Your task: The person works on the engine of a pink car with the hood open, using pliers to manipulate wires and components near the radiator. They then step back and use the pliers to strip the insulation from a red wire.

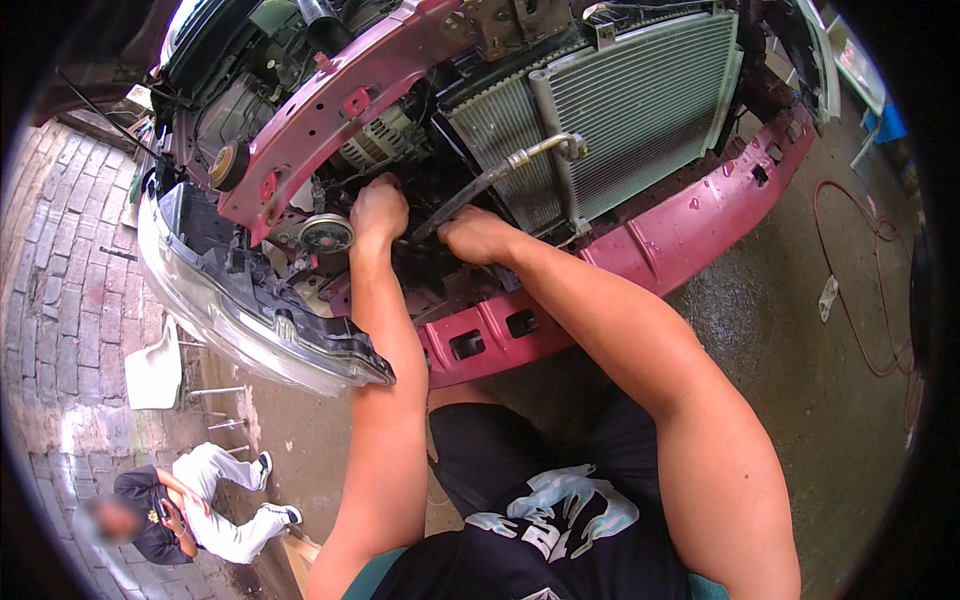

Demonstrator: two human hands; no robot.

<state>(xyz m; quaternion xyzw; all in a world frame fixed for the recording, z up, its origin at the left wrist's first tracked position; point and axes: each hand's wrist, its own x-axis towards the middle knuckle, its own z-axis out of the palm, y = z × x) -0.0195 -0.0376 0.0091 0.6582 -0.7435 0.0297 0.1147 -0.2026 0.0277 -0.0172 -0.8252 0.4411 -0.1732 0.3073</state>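
Both my arms reach into the front of a car whose bumper is off. My left hand (379, 208) is curled in the gap below the alternator (384, 140), beside a round horn (327, 234); its fingertips are hidden among dark parts. Lower and to the right, my right hand (478, 236) is closed at the lower end of a metal pipe (492, 174) that runs up to the condenser (650, 110). Whatever the fingers of either hand grip is out of sight.
A red bumper beam (650, 245) crosses in front of my arms. The loose-looking headlight (250, 310) borders my left forearm. At left are a white chair (155, 370) and a seated person (190, 510). A red hose (850, 310) lies on the wet floor at right.
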